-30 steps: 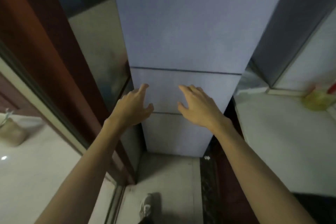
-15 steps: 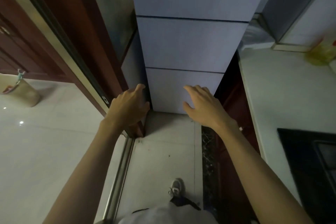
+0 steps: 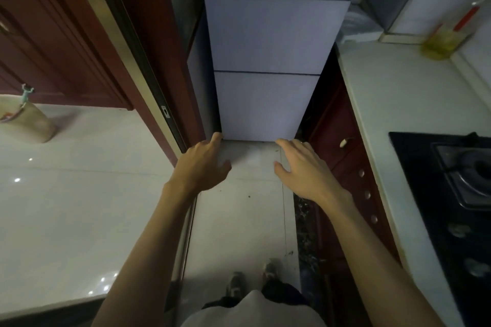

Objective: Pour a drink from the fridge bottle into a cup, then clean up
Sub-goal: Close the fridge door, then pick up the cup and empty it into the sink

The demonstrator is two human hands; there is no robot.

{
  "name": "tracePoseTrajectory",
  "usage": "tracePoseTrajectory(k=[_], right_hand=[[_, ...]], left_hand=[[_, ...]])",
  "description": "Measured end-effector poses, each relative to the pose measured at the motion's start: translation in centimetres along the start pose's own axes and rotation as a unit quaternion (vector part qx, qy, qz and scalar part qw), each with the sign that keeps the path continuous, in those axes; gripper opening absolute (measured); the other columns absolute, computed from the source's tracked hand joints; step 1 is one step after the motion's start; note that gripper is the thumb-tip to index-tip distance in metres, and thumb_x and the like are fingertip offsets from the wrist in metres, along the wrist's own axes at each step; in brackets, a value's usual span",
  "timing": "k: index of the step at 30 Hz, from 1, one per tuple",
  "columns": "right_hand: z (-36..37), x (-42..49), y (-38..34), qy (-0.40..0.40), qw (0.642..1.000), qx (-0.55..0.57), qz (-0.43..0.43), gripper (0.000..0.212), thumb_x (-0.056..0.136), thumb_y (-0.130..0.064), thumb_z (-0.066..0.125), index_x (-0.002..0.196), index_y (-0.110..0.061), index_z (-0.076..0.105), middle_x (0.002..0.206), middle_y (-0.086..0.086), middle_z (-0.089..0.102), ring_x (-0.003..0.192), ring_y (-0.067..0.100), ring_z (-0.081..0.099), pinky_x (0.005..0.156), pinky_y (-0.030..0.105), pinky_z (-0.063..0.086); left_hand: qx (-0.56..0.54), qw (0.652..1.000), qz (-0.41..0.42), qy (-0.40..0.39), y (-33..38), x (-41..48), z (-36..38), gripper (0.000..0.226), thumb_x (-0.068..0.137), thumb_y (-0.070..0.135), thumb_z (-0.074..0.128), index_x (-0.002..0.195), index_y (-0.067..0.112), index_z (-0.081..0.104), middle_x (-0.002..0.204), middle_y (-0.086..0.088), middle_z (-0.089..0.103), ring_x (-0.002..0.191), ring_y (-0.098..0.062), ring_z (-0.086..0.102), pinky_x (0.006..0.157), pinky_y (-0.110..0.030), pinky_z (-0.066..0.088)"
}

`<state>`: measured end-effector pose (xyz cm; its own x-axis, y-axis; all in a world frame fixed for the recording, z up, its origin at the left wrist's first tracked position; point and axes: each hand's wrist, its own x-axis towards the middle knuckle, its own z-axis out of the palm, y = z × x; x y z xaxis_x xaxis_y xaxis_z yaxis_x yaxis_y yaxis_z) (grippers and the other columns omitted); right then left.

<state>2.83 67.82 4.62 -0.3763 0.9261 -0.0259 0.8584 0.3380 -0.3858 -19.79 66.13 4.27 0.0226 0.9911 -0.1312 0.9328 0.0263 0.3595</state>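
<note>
Facing closed fridge (image 3: pixel 268 34), left hand (image 3: pixel 202 167) and right hand (image 3: pixel 303 170) outstretched, empty, fingers relaxed. Best to hook door edge, pull steadily.

Pale fridge (image 3: pixel 273 34) stands shut (three panels).

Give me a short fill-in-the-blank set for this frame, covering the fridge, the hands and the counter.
1. The doors of the fridge are all ___.
2. The left hand and the right hand both hold ___.
3. The black stove is set in the counter on the person's ___ side.
Missing words: closed; nothing; right.
</note>
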Motion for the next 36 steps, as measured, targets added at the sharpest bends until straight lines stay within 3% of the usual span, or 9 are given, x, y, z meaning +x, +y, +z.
tracePoseTrajectory(k=[3,9,13,19,22,30,33,36], right_hand=[[-0.2,-3.3,-0.6,0.022,1.0,0.014,-0.005,0.046,0.097,-0.028,0.051,0.141,-0.018,0.039,0.139,0.003,0.046,0.129,0.024,0.038,0.083,0.026,0.032],[-0.7,-10.2,0.0,0.044,0.998,0.033,0.001,0.048,0.097,-0.03,0.049,0.142,-0.018,0.037,0.138,0.003,0.045,0.129,0.024,0.037,0.086,0.03,0.036],[-0.2,-16.1,1.3,0.018,1.0,0.016,0.017,0.051,0.1,-0.034,0.043,0.146,-0.015,0.033,0.132,0.007,0.048,0.122,0.025,0.041,0.086,0.036,0.041],[0.4,-26.9,4.2,0.003,0.999,0.036,0.023,0.053,0.101,-0.035,0.044,0.149,-0.016,0.03,0.136,0.008,0.047,0.125,0.026,0.039,0.09,0.04,0.045],[0.2,-31.9,5.3,0.009,0.998,0.05,0.044,0.053,0.1,-0.035,0.044,0.148,-0.017,0.031,0.133,0.007,0.049,0.12,0.025,0.041,0.089,0.042,0.046],[-1.5,-41.1,7.8,0.065,0.987,0.069,0.132,0.05,0.1,-0.035,0.045,0.146,-0.019,0.035,0.128,0.006,0.051,0.119,0.024,0.042,0.089,0.038,0.044],[-1.7,-44.4,8.3,0.094,0.977,0.07,0.177,0.046,0.1,-0.033,0.046,0.143,-0.019,0.039,0.124,0.005,0.052,0.115,0.023,0.042,0.078,0.033,0.04],[-1.2,-48.0,8.3,0.116,0.962,0.08,0.236,0.041,0.099,-0.032,0.047,0.137,-0.017,0.043,0.117,0.006,0.053,0.112,0.025,0.044,0.079,0.036,0.042]], left_hand=[[-0.006,1.0,0.009,-0.005,1.0,-2.9,0.6,0.052,0.094,0.037,0.058,0.136,0.019,0.033,0.107,-0.005,0.064,0.084,-0.024,0.061,0.073,-0.036,0.053],[0.02,0.999,0.019,0.029,4.1,-9.0,2.1,0.048,0.095,0.037,0.054,0.134,0.019,0.033,0.106,-0.007,0.064,0.088,-0.027,0.062,0.075,-0.037,0.053],[0.038,0.999,0.001,0.035,7.0,-14.2,4.4,0.052,0.096,0.036,0.052,0.14,0.018,0.032,0.112,-0.009,0.063,0.097,-0.03,0.062,0.081,-0.04,0.05],[0.107,0.993,0.044,0.026,13.4,-22.3,8.7,0.048,0.096,0.036,0.05,0.136,0.015,0.035,0.112,-0.01,0.062,0.099,-0.034,0.062,0.075,-0.038,0.045],[0.105,0.992,0.065,0.007,16.1,-25.4,10.2,0.051,0.095,0.039,0.05,0.139,0.017,0.033,0.117,-0.009,0.062,0.102,-0.035,0.061,0.082,-0.042,0.049],[0.108,0.982,0.151,-0.023,22.2,-29.3,12.0,0.05,0.097,0.036,0.049,0.14,0.019,0.028,0.112,-0.008,0.06,0.093,-0.027,0.058,0.069,-0.036,0.04],[0.093,0.974,0.202,-0.048,23.6,-29.8,13.2,0.052,0.097,0.038,0.048,0.142,0.022,0.027,0.113,-0.007,0.061,0.095,-0.027,0.06,0.074,-0.039,0.05],[0.096,0.958,0.256,-0.086,24.6,-30.2,14.9,0.053,0.097,0.04,0.047,0.143,0.022,0.027,0.112,-0.007,0.061,0.098,-0.028,0.06,0.078,-0.041,0.051]])
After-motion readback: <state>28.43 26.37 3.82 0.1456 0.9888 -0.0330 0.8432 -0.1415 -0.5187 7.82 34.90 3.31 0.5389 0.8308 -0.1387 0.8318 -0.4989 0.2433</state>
